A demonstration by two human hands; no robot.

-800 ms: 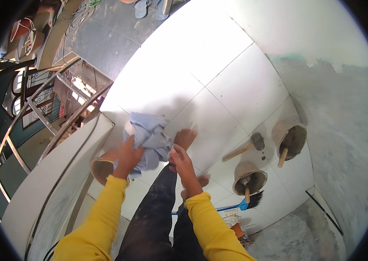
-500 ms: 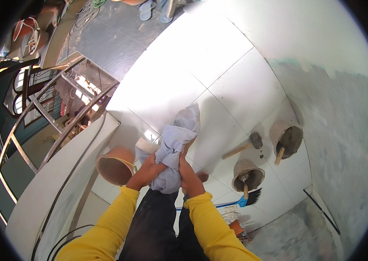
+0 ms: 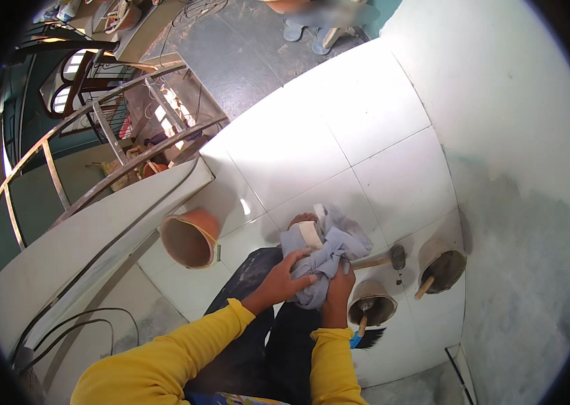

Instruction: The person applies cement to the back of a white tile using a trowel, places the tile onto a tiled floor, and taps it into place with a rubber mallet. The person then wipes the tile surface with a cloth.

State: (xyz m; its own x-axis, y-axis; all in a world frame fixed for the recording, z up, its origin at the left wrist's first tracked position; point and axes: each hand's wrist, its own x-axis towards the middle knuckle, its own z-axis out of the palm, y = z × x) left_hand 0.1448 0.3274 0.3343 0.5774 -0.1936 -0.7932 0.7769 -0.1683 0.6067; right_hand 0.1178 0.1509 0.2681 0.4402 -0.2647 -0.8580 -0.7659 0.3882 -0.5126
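A bunched, twisted blue-grey cloth (image 3: 329,260) with a whitish band on it is between my two hands, above the tiled floor and in front of my dark trousers. My left hand (image 3: 283,280) grips its left side, thumb and fingers curved over the folds. From the lower right, my right hand (image 3: 339,290) is closed around the cloth, most of its fingers hidden behind it. Just right of that hand lies a mallet (image 3: 397,257) with a wooden handle, partly covered by the cloth.
An orange bucket (image 3: 190,237) lies tipped at the left. On the right are two mortar-crusted buckets (image 3: 373,304) with wooden-handled tools inside; a dark-bristled broom (image 3: 369,337) is beside one. A low wall (image 3: 116,223) and metal ladder (image 3: 106,128) border the left, a plastered wall (image 3: 521,202) the right.
The cloth has gone from hanging lengthwise to a more compact bundle farther right. Both hands moved right with it, my left hand shifting its hold. The view has turned and shifted.
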